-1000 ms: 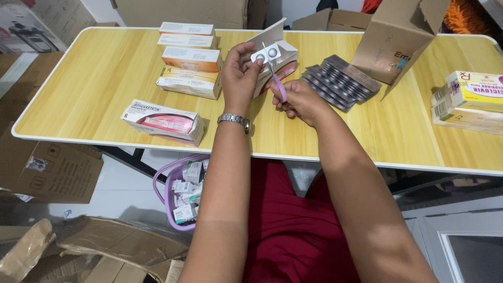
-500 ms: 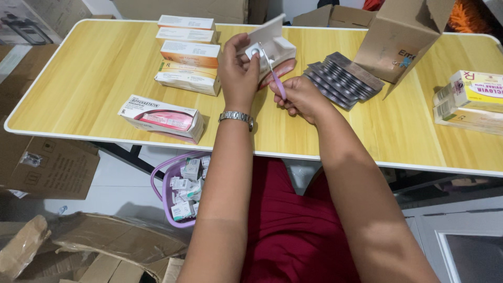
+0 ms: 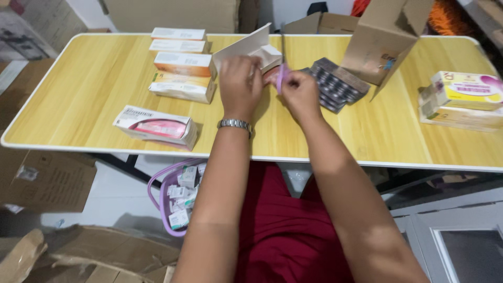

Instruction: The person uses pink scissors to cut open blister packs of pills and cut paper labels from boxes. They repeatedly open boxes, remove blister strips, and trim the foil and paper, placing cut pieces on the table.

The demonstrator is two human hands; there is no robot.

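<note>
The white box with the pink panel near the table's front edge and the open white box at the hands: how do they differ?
The pink-panelled box lies closed, flat and untouched; the open box has its flap raised. The left hand covers part of the open box; the pink-panelled box lies apart, nearer the table's front edge. Both are white cartons.

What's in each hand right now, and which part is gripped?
Right hand grips purple-handled scissors by the handle. Left hand holds an open white box at its lower edge.
</note>
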